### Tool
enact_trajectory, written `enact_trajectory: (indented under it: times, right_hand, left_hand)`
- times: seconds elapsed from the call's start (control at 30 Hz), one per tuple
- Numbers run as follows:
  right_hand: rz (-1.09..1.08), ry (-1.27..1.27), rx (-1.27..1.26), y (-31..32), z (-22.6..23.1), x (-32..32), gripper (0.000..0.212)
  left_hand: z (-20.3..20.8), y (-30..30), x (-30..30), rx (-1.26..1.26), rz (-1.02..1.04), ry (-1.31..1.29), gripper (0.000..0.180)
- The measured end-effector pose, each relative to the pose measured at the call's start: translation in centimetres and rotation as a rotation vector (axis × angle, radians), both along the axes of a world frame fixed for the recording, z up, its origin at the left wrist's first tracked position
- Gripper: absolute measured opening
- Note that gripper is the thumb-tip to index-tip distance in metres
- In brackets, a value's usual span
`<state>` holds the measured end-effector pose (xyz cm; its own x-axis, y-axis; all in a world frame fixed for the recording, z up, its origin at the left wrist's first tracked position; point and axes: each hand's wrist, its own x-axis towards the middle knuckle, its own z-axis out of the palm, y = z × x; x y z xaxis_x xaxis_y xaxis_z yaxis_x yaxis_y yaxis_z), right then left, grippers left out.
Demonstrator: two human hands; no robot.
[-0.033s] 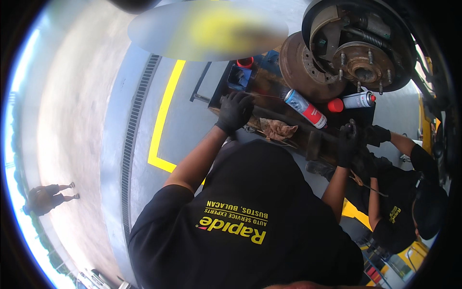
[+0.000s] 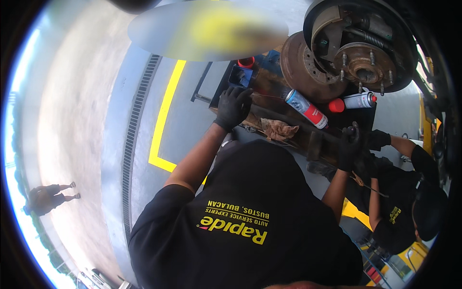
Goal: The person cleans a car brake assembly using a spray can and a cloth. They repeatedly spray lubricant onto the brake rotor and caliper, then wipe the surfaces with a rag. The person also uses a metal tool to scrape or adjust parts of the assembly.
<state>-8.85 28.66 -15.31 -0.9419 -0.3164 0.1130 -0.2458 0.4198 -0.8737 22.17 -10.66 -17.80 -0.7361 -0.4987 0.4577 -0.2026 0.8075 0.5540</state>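
My left hand (image 2: 233, 107), in a black glove, is at the near left corner of a dark work cart (image 2: 269, 111), beside a small blue box (image 2: 240, 76). Its fingers are curled, and what they hold, if anything, is hidden. A thin red straw (image 2: 267, 95) lies just right of it. My right hand (image 2: 348, 148), also black-gloved, is at the cart's right end with bent fingers drawn together; I cannot make out anything in them. Between my hands are a crumpled brown rag (image 2: 279, 129) and a blue, white and red spray can (image 2: 306, 109) lying on its side.
A rusty brake disc (image 2: 301, 62) leans behind the cans, below a wheel hub with studs (image 2: 364, 67). Another spray can (image 2: 360, 100) and its red cap (image 2: 336, 105) lie nearby. At right a co-worker's gloved hand (image 2: 378, 139) is close to mine. Another person (image 2: 48, 198) is far left.
My left hand has turned slightly, its fingers shifting up along the cart's corner. My right hand's fingers have moved a little. The cans, rag and disc keep their places.
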Motion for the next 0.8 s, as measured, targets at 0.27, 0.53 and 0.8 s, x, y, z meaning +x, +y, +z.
enact_trajectory:
  times: [0.27,0.53,0.8]
  right_hand:
    - [0.087,0.345,-0.082,-3.3,5.0,4.8,0.055]
    - [0.040,0.310,-0.010,-4.0,5.7,8.1,0.053]
    - [0.036,0.133,-0.138,-4.3,6.6,8.9,0.056]
  left_hand:
    - [5.2,-11.6,-5.9,-0.229,-0.086,-0.508,0.021]
    - [6.7,-13.9,-8.4,-0.231,-0.272,-0.679,0.014]
    - [4.3,-20.4,-13.7,-0.158,-0.132,-0.556,0.019]
